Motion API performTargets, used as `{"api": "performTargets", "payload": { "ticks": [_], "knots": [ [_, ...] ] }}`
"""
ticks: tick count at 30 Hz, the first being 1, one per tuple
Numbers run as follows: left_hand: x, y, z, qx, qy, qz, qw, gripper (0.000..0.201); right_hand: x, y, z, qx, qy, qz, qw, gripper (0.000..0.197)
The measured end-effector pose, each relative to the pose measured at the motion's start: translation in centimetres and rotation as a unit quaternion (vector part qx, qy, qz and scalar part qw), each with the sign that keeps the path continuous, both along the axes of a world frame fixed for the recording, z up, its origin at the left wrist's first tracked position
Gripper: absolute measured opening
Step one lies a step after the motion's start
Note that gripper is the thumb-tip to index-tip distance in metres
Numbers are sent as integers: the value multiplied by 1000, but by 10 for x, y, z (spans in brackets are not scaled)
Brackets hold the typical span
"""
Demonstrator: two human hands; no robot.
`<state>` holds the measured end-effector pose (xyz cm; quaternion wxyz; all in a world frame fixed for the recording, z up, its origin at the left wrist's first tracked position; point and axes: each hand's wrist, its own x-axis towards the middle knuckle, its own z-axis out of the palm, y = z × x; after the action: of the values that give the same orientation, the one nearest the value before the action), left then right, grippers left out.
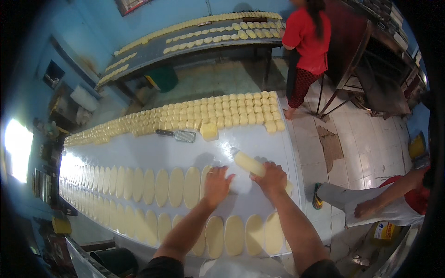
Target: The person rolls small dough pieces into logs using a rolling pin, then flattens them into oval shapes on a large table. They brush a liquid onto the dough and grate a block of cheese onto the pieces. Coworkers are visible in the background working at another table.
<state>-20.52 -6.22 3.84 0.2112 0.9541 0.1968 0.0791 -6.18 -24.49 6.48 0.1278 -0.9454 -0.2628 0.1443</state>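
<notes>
My right hand (271,180) is closed around a pale rolling pin (249,164), which lies slantwise near the right end of the table, its far end pointing up and left. To its left, my left hand (217,185) rests palm down with the thumb apart, its fingers at the edge of a flattened dough oval (205,178). More flat dough ovals (176,187) run leftward in a row. A nearer row of ovals (234,235) lies along the front edge, partly hidden by my forearms.
Beyond my hands lie a grater (184,135) with a black handle and a yellow block (209,131). Rows of dough pieces (222,111) fill the far edge. A person in red (308,37) stands at a back table (153,65); another person's hand (368,208) is at right.
</notes>
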Motion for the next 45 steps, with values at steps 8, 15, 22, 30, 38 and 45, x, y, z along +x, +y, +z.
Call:
{"api": "performTargets", "payload": {
  "ticks": [8, 15, 22, 30, 38, 45],
  "knots": [
    [-13, -20, -35, -160, -61, -13, 985, 66, 3, -2, 2, -23, 48, 86, 995, 63],
    [-59, 15, -30, -399, -137, 81, 903, 46, -11, 11, -12, 70, -11, 335, 940, 63],
    [-12, 28, -49, -65, 16, 83, 994, 39, 1, 53, 0, -2, -34, 278, 960, 66],
    [-7, 27, -47, -36, -1, 64, 997, 53, 6, 55, -12, -12, -61, 279, 958, 65],
    [88, 99, -12, 94, -128, 129, 979, 49, 42, 114, -6, 33, -88, 146, 985, 64],
    [38, 55, -21, 16, -32, 73, 997, 50, -41, 55, -13, -27, -114, 203, 972, 62]
  ]
}}
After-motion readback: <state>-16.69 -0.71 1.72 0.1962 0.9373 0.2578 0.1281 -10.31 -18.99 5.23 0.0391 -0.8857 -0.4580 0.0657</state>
